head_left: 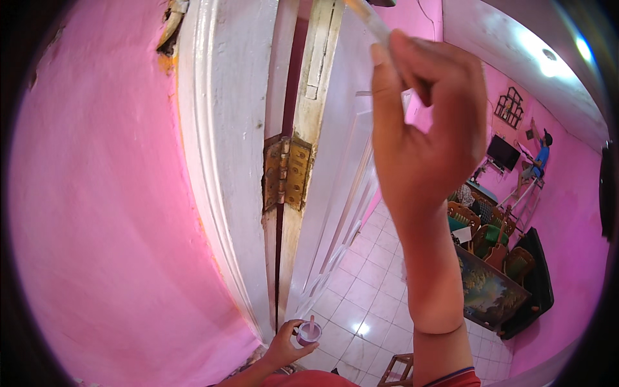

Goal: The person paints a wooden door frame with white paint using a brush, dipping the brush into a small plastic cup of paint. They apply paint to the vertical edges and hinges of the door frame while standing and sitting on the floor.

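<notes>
Raised at the upper right, my right hand point(438, 116) is closed on a slim, pale paintbrush point(373, 22). The brush points up and left, and its far end runs out of the picture. Low down, my left hand point(284, 348) grips a small round cup point(309, 333) of pale paint or a similar liquid. A short pinkish stick point(312, 320) stands in the cup. In front of me is a white door point(329, 142), slightly ajar, beside a white frame point(235, 129). A rusty brass hinge point(284, 173) joins them, and the door's edge has worn, yellowed paint.
A pink wall point(116, 193) borders the frame, with broken plaster point(171, 29) near its top. Beyond my right arm, chairs point(490, 238) and a framed painting point(490, 287) stand on white floor tiles point(361, 293). A person in blue point(540, 158) is up a ladder point(530, 200). A wooden stool point(396, 369) is below.
</notes>
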Demonstrator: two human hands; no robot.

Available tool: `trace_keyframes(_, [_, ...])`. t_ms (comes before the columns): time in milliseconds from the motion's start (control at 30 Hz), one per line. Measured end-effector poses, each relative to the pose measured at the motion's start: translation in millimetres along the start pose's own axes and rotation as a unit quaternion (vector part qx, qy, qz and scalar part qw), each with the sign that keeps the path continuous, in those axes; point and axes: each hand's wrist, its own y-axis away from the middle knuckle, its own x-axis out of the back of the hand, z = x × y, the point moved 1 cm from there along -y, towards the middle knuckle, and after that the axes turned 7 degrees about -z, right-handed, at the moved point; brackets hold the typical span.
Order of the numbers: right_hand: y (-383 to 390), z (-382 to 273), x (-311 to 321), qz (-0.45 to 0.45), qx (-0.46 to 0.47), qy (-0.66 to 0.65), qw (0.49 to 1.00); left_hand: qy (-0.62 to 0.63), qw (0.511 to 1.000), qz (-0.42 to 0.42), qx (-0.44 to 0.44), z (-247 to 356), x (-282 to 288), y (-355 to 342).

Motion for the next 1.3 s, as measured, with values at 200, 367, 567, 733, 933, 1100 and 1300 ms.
trace_keyframes(200, [15.1,-8.2,35.8,0.019,-0.066,0.066,0.995,0.013,1.0,0.013,-0.016,-6.4,-3.6,0.4])
trace_keyframes(367, [13.6,-7.4,-5.9,-0.004,-0.028,-0.012,1.0,-0.01,1.0,0.006,-0.02,-6.8,-2.9,-1.0])
trace_keyframes(567, [2.5,3.8,26.9,0.02,-0.033,0.039,0.998,0.008,0.999,0.009,-0.029,0.0,-5.4,-2.9])
trace_keyframes(733, [16.7,-18.1,21.5,0.001,-0.084,0.009,0.996,0.005,1.0,0.008,-0.019,-3.8,-4.4,2.4])
trace_keyframes(933, [-3.7,1.7,21.4,0.014,-0.012,0.034,0.999,-0.004,1.0,-0.001,-0.016,-2.5,-6.5,0.7])
trace_keyframes(1100, [-1.5,-0.9,64.5,0.039,-0.057,0.069,0.995,0.009,1.0,-0.021,-0.004,-3.8,-7.2,1.8])
trace_keyframes(1300, [-2.9,9.4,121.1,0.056,-0.077,0.113,0.989,0.003,0.997,-0.07,-0.016,2.6,-18.2,-7.8])
